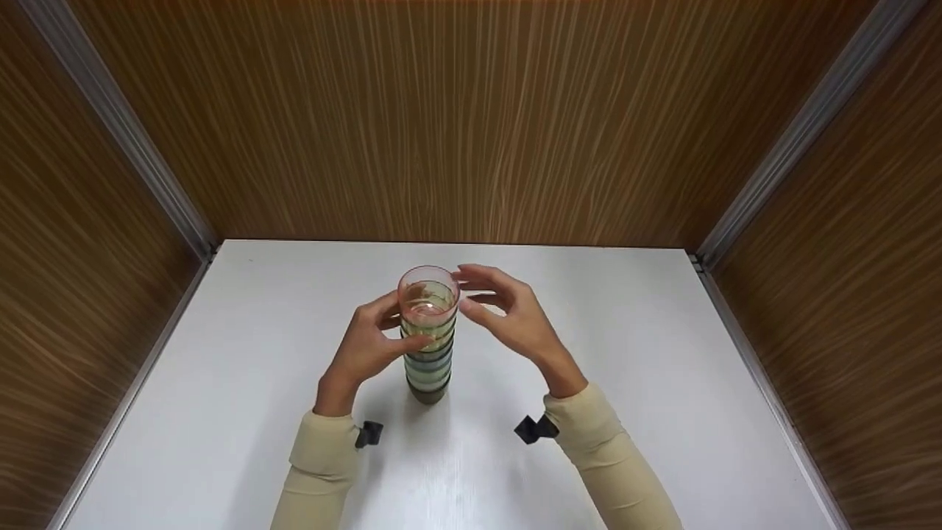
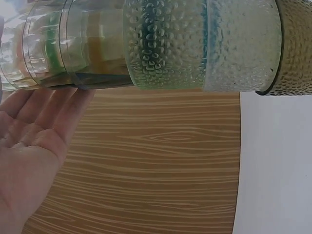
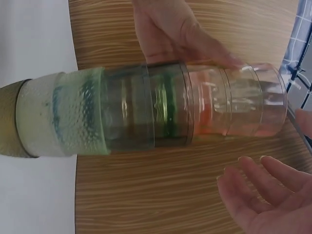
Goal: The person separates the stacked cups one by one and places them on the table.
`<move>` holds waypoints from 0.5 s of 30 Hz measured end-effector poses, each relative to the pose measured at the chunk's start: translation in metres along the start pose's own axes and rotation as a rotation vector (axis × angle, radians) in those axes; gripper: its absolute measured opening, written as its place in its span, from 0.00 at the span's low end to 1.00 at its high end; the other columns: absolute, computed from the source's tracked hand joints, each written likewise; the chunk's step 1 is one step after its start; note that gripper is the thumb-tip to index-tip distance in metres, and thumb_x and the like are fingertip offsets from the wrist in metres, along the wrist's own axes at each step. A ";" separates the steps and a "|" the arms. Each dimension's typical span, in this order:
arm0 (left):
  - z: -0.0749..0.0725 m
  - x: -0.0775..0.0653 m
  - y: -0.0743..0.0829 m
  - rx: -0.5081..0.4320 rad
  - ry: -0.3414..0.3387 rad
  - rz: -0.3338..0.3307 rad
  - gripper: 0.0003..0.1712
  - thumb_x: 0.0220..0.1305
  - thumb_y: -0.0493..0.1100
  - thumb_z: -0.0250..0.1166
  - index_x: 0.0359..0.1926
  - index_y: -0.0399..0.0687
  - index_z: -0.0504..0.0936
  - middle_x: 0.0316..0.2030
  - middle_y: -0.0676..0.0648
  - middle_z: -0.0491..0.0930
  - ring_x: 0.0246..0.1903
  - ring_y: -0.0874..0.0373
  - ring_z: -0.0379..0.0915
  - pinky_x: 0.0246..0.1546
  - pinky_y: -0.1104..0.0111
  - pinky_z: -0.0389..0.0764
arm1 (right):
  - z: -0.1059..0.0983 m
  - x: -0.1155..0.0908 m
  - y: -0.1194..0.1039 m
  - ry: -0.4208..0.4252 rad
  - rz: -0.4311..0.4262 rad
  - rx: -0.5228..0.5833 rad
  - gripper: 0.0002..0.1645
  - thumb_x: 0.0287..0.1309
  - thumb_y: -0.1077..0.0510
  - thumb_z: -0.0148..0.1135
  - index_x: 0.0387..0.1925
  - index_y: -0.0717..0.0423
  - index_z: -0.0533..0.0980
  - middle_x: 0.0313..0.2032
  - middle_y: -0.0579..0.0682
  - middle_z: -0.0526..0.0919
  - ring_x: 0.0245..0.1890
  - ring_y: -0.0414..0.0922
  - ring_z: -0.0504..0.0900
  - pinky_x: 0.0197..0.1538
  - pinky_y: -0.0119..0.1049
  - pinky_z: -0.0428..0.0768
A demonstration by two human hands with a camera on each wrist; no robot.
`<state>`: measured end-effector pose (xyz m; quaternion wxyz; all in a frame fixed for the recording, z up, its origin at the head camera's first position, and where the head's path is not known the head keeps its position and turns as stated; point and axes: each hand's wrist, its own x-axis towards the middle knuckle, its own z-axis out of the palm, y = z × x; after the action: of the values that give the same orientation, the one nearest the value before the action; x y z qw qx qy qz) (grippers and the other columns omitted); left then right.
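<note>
A tall column of nested, see-through tinted cups [image 1: 428, 362], topped by a pink-rimmed one, is upright just left of the frame's centre. The left hand [image 1: 366, 343] grips its upper part, thumb across the front; the right hand [image 1: 521, 320], fingers loosely bent and holding nothing, is just beside the rim. Below spreads a flat white counter [image 1: 625, 368]; brown wood-grain panelling [image 1: 471, 125] fills the upper frame.
</note>
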<state>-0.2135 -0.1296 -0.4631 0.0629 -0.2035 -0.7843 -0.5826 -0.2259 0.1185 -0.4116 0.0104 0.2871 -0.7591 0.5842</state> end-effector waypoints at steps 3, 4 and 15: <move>0.001 -0.001 0.001 -0.007 -0.001 0.003 0.42 0.55 0.45 0.81 0.69 0.45 0.76 0.60 0.46 0.84 0.60 0.51 0.82 0.61 0.61 0.86 | 0.005 0.003 -0.002 -0.039 -0.007 0.015 0.36 0.64 0.55 0.69 0.70 0.60 0.71 0.64 0.59 0.80 0.64 0.54 0.79 0.70 0.47 0.80; 0.001 -0.001 0.001 -0.008 -0.001 0.001 0.42 0.55 0.45 0.81 0.69 0.45 0.76 0.60 0.46 0.84 0.60 0.51 0.82 0.61 0.60 0.85 | 0.006 0.004 -0.002 -0.047 -0.009 0.016 0.37 0.63 0.55 0.70 0.71 0.60 0.70 0.64 0.59 0.80 0.65 0.54 0.79 0.70 0.47 0.79; 0.005 0.003 0.003 -0.008 -0.022 -0.019 0.43 0.54 0.45 0.81 0.71 0.47 0.75 0.60 0.47 0.83 0.60 0.52 0.81 0.62 0.57 0.85 | 0.011 0.006 -0.004 -0.056 0.009 0.006 0.43 0.56 0.53 0.77 0.71 0.56 0.70 0.65 0.54 0.80 0.66 0.50 0.78 0.71 0.46 0.78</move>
<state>-0.2140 -0.1237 -0.4611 0.0482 -0.2027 -0.7845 -0.5841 -0.2256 0.1056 -0.4098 -0.0145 0.3000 -0.7588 0.5780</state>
